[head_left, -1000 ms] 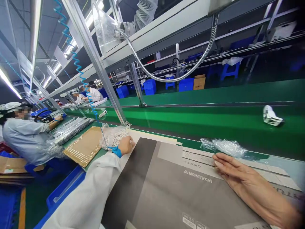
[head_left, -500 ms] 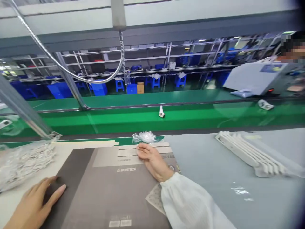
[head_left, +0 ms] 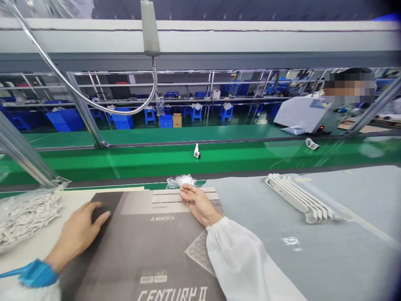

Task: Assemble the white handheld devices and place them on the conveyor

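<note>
A dark grey-brown cardboard box point(head_left: 140, 246) printed "MONTECH" and "CENTURY II" lies in front of me. My left hand point(head_left: 79, 228), with a blue wrist band, rests at the box's left side, thumb and fingers apart, holding nothing. Over the far part of the box is my right hand point(head_left: 199, 205) in a white sleeve. Its fingers are curled together, and whether anything small sits in them is hidden. Crumpled clear plastic point(head_left: 183, 180) lies just beyond its fingertips, at the far edge of the box; I cannot tell if they touch.
On the left sits a clear bag of small white parts point(head_left: 31, 217). Several long white plastic parts point(head_left: 297, 196) lie on the grey mat point(head_left: 250, 234) to the right. Small white parts lie on the green conveyor point(head_left: 150, 161). A person point(head_left: 349, 85) is beyond a white machine point(head_left: 300, 113).
The view has shifted, showing more of the box's near side. My left hand has come farther over the box's left edge. My right hand stays over the far part with fingers curled.
</note>
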`<state>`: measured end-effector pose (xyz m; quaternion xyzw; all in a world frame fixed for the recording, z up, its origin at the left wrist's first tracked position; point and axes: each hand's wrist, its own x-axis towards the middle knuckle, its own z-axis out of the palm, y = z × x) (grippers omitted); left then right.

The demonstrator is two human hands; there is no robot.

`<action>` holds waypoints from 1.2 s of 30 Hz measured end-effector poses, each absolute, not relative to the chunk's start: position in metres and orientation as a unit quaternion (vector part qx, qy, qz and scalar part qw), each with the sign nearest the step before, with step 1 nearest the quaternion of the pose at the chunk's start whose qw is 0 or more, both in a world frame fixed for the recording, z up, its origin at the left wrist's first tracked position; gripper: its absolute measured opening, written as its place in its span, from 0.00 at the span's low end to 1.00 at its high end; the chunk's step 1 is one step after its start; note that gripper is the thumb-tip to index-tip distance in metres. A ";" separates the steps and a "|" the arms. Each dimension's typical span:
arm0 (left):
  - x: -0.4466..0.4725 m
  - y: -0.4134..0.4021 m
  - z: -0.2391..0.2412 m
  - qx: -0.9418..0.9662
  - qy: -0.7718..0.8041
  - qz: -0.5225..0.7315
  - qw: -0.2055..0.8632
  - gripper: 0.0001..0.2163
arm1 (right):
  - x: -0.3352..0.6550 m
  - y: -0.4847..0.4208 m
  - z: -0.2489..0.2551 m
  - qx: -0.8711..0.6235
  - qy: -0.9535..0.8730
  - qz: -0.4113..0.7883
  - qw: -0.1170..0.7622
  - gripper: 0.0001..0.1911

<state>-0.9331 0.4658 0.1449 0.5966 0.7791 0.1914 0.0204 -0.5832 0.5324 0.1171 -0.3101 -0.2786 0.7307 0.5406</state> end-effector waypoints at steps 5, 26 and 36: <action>-0.837 0.490 0.154 0.617 0.705 0.347 0.032 0.19 | -0.582 0.530 0.120 -0.318 -0.290 0.727 0.534 0.22; -0.768 0.494 0.123 0.606 0.643 0.466 0.047 0.07 | -0.578 0.737 0.147 -0.655 -0.577 0.249 0.420 0.15; -0.776 0.498 0.133 0.580 0.618 0.523 0.087 0.08 | -0.587 0.676 0.182 -0.548 -0.613 0.379 0.424 0.18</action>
